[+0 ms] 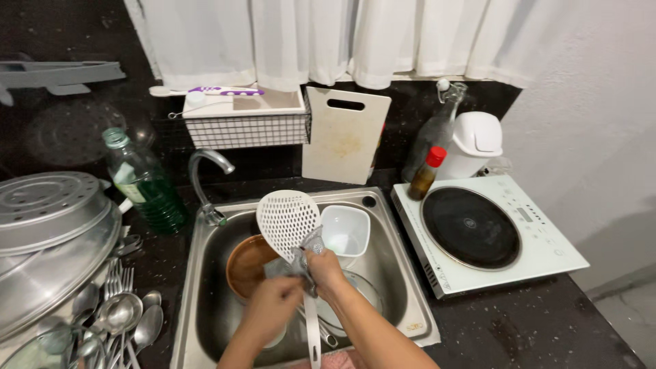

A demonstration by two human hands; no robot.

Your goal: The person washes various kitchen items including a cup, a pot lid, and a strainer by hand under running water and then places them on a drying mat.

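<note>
Over the sink [205,287], our hands: both closed, gripping.
Left hand [273,304]: we clutched the white slotted skimmer [287,217] at its neck.
Right hand [325,272]: we pressed a grey scrubber [311,244] to the skimmer.
Behind the hands: wooden bowl [247,263], white square container [346,229].
Left of us: spoons [119,318], green bottle [143,181].
Right of us: induction hob [485,232].
</note>
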